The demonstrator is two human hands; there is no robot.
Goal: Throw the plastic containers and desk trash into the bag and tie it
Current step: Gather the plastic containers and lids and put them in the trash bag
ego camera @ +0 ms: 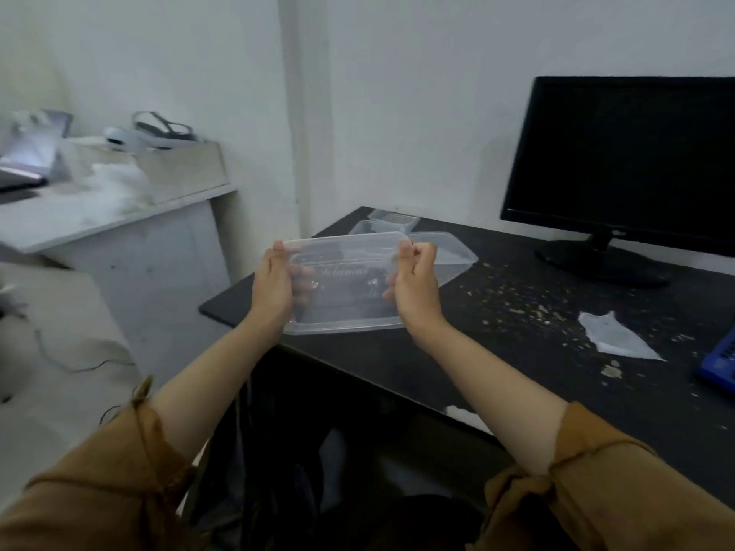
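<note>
I hold a clear rectangular plastic container (342, 284) up above the near left corner of the black desk (397, 363). My left hand (274, 284) grips its left end and my right hand (413, 288) grips its right end. Behind it on the desk lie a clear lid (453, 252) and two more clear containers (393, 221). A torn white paper scrap (612, 336) and scattered crumbs (517, 300) lie on the desk to the right. A dark bag (278, 451) hangs below the desk edge, between my arms.
A black monitor (628, 161) stands at the back right of the desk. A blue object (720, 363) sits at the right edge. To the left is a white shelf (99, 216) with a box and clutter. A cable (71, 363) lies on the floor.
</note>
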